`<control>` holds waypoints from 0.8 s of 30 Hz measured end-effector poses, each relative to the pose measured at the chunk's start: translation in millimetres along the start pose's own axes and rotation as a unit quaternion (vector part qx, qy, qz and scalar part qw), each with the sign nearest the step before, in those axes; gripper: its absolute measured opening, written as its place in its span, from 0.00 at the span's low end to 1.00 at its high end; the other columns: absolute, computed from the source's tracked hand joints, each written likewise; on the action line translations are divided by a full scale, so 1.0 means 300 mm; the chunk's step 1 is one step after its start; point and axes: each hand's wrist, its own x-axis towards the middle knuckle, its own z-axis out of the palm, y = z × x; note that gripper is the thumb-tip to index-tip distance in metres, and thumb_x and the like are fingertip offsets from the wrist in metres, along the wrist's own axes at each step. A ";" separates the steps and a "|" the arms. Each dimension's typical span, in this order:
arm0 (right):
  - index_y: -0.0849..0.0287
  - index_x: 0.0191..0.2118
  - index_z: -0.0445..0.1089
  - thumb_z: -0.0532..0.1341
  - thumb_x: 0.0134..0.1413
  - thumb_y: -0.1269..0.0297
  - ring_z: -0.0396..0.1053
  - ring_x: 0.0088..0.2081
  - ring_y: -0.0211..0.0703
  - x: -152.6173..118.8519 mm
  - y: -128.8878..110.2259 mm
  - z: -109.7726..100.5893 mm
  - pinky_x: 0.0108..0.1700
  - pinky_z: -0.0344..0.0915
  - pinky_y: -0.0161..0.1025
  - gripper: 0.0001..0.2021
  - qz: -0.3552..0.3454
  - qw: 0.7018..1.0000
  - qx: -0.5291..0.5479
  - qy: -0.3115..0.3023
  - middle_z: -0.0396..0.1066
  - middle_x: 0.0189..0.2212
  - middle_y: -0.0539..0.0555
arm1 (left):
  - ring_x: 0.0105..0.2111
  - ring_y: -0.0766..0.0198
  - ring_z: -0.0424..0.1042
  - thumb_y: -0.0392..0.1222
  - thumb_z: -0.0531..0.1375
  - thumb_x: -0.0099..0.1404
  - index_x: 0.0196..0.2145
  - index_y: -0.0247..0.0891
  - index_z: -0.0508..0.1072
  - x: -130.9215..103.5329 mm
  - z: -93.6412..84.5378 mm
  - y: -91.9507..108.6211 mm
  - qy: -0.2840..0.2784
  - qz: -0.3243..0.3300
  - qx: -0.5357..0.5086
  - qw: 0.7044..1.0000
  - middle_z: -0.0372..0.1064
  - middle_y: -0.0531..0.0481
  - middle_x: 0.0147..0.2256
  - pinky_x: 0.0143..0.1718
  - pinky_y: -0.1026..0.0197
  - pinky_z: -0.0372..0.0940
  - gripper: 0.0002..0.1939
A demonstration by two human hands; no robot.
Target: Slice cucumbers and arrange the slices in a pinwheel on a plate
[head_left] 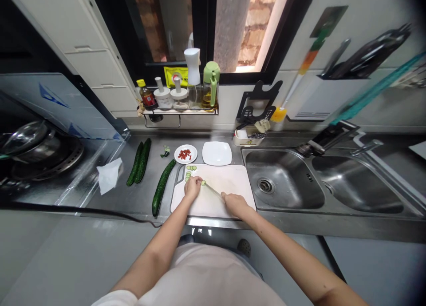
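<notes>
My right hand (234,204) is wrapped round the handle of a knife (214,190), whose blade points up and left across the white cutting board (229,175). The blade's tip is at a small green cucumber piece (203,182). Just left of that piece, my left hand (193,187) has its fingers bent together on the board; what they hold is mostly hidden. Cucumber slices (188,175) lie above my left hand near the board's upper left corner. Beside the board on the left rests a whole cucumber (163,188).
Two more cucumbers (143,160) and a white paper towel (109,176) lie on the left counter. Behind the board stand a plate of red pieces (185,154) and a square white plate (217,153). A double sink (282,181) is at right, a stove with a pot (31,141) far left.
</notes>
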 end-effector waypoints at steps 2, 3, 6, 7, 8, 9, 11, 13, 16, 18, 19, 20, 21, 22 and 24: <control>0.61 0.51 0.63 0.47 0.58 0.78 0.72 0.45 0.50 -0.006 0.005 0.014 0.42 0.63 0.41 0.18 0.002 1.000 0.005 0.000 0.74 0.41 0.65 | 0.41 0.61 0.70 0.38 0.56 0.64 0.41 0.47 0.76 -0.002 0.003 -0.003 0.003 0.008 0.002 1.000 0.70 0.49 0.40 0.44 0.62 0.62 0.12; 0.61 0.51 0.63 0.47 0.57 0.78 0.72 0.45 0.50 -0.010 0.008 0.021 0.42 0.63 0.41 0.18 0.004 1.000 0.007 0.001 0.74 0.41 0.65 | 0.41 0.61 0.70 0.38 0.55 0.64 0.41 0.47 0.76 -0.002 0.004 -0.004 0.004 0.013 0.003 1.000 0.70 0.49 0.40 0.44 0.62 0.62 0.12; 0.61 0.51 0.63 0.48 0.57 0.76 0.72 0.45 0.49 -0.022 0.019 0.039 0.42 0.62 0.40 0.18 0.011 1.000 0.013 0.004 0.73 0.41 0.64 | 0.40 0.61 0.70 0.39 0.54 0.65 0.41 0.46 0.76 -0.006 0.006 -0.006 0.006 0.021 0.009 1.000 0.70 0.48 0.40 0.43 0.61 0.62 0.12; 0.61 0.51 0.63 0.48 0.57 0.76 0.72 0.45 0.49 -0.027 0.022 0.044 0.42 0.62 0.40 0.18 0.013 1.000 0.017 0.004 0.73 0.41 0.63 | 0.40 0.60 0.70 0.39 0.54 0.65 0.41 0.46 0.76 -0.007 0.007 -0.005 0.005 0.021 0.011 1.000 0.70 0.48 0.40 0.43 0.61 0.62 0.12; 0.61 0.51 0.63 0.49 0.57 0.75 0.72 0.45 0.49 -0.032 0.025 0.047 0.41 0.62 0.40 0.17 0.016 1.000 0.021 0.004 0.73 0.41 0.63 | 0.40 0.60 0.70 0.40 0.54 0.65 0.41 0.46 0.76 -0.009 0.007 -0.004 0.005 0.021 0.014 1.000 0.69 0.48 0.40 0.42 0.61 0.62 0.12; 0.60 0.51 0.63 0.49 0.57 0.74 0.72 0.45 0.49 -0.038 0.027 0.050 0.41 0.61 0.39 0.17 0.019 0.999 0.028 0.003 0.73 0.41 0.63 | 0.40 0.60 0.70 0.40 0.54 0.65 0.42 0.46 0.75 -0.011 0.007 -0.003 0.005 0.021 0.015 1.000 0.69 0.48 0.40 0.42 0.61 0.62 0.12; 0.60 0.50 0.63 0.49 0.57 0.73 0.71 0.44 0.48 -0.049 0.030 0.055 0.40 0.60 0.39 0.16 0.026 0.999 0.045 0.001 0.73 0.42 0.63 | 0.40 0.61 0.70 0.40 0.53 0.65 0.42 0.46 0.75 -0.014 0.007 0.002 0.007 0.022 0.015 1.000 0.69 0.48 0.40 0.43 0.61 0.61 0.12; 0.60 0.49 0.63 0.49 0.58 0.72 0.71 0.44 0.49 -0.059 0.027 0.065 0.40 0.59 0.38 0.15 0.034 0.997 0.063 0.006 0.73 0.41 0.62 | 0.41 0.61 0.69 0.40 0.53 0.66 0.42 0.46 0.75 -0.018 0.006 0.007 0.007 0.022 0.015 1.000 0.69 0.48 0.40 0.43 0.61 0.61 0.12; 0.59 0.48 0.61 0.48 0.60 0.68 0.71 0.43 0.48 -0.071 0.015 0.091 0.38 0.56 0.37 0.13 0.059 0.993 0.102 0.030 0.73 0.41 0.61 | 0.40 0.61 0.69 0.41 0.55 0.65 0.42 0.45 0.74 -0.025 0.006 0.015 0.002 0.019 0.021 1.000 0.68 0.48 0.39 0.43 0.61 0.61 0.11; 0.58 0.48 0.60 0.46 0.62 0.65 0.71 0.42 0.46 -0.075 0.006 0.113 0.36 0.54 0.36 0.12 0.099 0.985 0.137 0.046 0.73 0.40 0.59 | 0.41 0.60 0.69 0.43 0.56 0.64 0.42 0.45 0.73 -0.031 0.007 0.019 0.000 0.021 0.025 0.999 0.68 0.48 0.39 0.44 0.61 0.61 0.10; 0.58 0.48 0.59 0.46 0.63 0.64 0.71 0.42 0.46 -0.076 0.004 0.124 0.35 0.54 0.35 0.12 0.117 0.980 0.152 0.050 0.73 0.40 0.58 | 0.42 0.60 0.68 0.44 0.56 0.64 0.42 0.45 0.73 -0.033 0.008 0.020 0.000 0.022 0.028 0.999 0.67 0.47 0.40 0.44 0.60 0.61 0.10; 0.58 0.49 0.59 0.46 0.63 0.64 0.71 0.42 0.45 -0.076 0.003 0.132 0.35 0.53 0.35 0.12 0.133 0.976 0.165 0.057 0.73 0.40 0.58 | 0.42 0.59 0.68 0.44 0.56 0.64 0.42 0.45 0.73 -0.035 0.009 0.022 0.002 0.022 0.030 0.999 0.67 0.47 0.40 0.45 0.60 0.61 0.10; 0.58 0.50 0.58 0.45 0.63 0.64 0.71 0.41 0.46 -0.076 0.005 0.139 0.34 0.53 0.35 0.13 0.147 0.972 0.174 0.065 0.73 0.40 0.57 | 0.43 0.59 0.68 0.44 0.56 0.64 0.42 0.45 0.72 -0.037 0.010 0.024 0.004 0.020 0.033 0.999 0.67 0.47 0.41 0.45 0.60 0.60 0.10; 0.58 0.51 0.57 0.45 0.64 0.64 0.71 0.41 0.46 -0.075 0.009 0.144 0.34 0.53 0.36 0.14 0.159 0.969 0.178 0.070 0.73 0.40 0.58 | 0.44 0.58 0.67 0.44 0.56 0.64 0.42 0.45 0.72 -0.038 0.011 0.025 0.005 0.018 0.035 0.999 0.67 0.47 0.42 0.45 0.60 0.60 0.10; 0.58 0.52 0.57 0.44 0.64 0.64 0.72 0.41 0.47 -0.071 0.021 0.148 0.34 0.53 0.36 0.14 0.178 0.965 0.173 0.082 0.74 0.40 0.58 | 0.45 0.59 0.67 0.44 0.56 0.64 0.42 0.45 0.72 -0.037 0.010 0.030 0.005 0.014 0.037 0.999 0.67 0.47 0.42 0.45 0.60 0.60 0.09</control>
